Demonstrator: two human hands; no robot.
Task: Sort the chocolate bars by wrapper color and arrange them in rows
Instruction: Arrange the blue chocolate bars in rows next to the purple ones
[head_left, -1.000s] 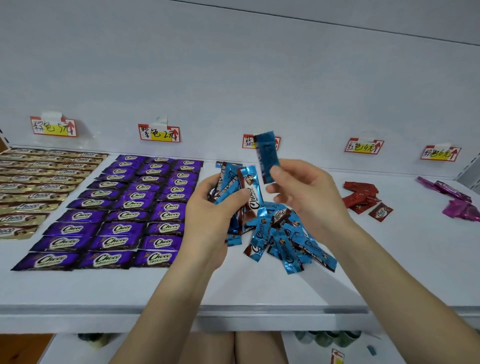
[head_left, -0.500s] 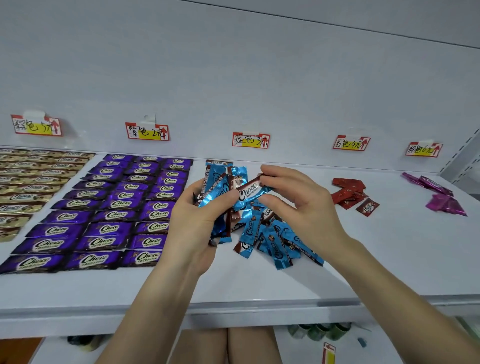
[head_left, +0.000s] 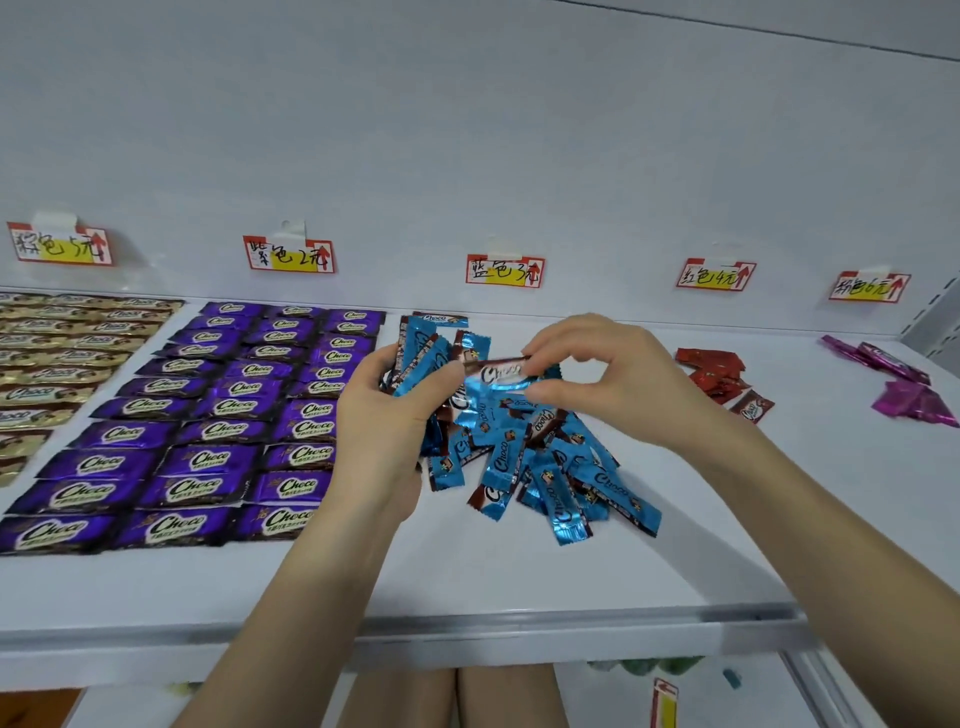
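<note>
My left hand (head_left: 384, 415) grips a fanned stack of blue chocolate bars (head_left: 423, 353) above the white shelf (head_left: 467, 571). My right hand (head_left: 608, 384) pinches one blue bar (head_left: 498, 376) by its right end and lays it against the stack under my left thumb. A loose pile of blue bars (head_left: 550, 467) lies on the shelf below both hands. Purple bars (head_left: 218, 431) sit in neat rows to the left, and gold bars (head_left: 57, 353) in rows at the far left.
A small heap of red bars (head_left: 717, 371) lies right of my hands, and pink bars (head_left: 904, 384) at the far right. Several price tags (head_left: 504, 270) hang on the back wall. The shelf's front edge (head_left: 467, 639) runs below my forearms.
My right hand brought the blue bar it held upright down and sideways onto the stack in my left hand. The view shifted slightly to the right.
</note>
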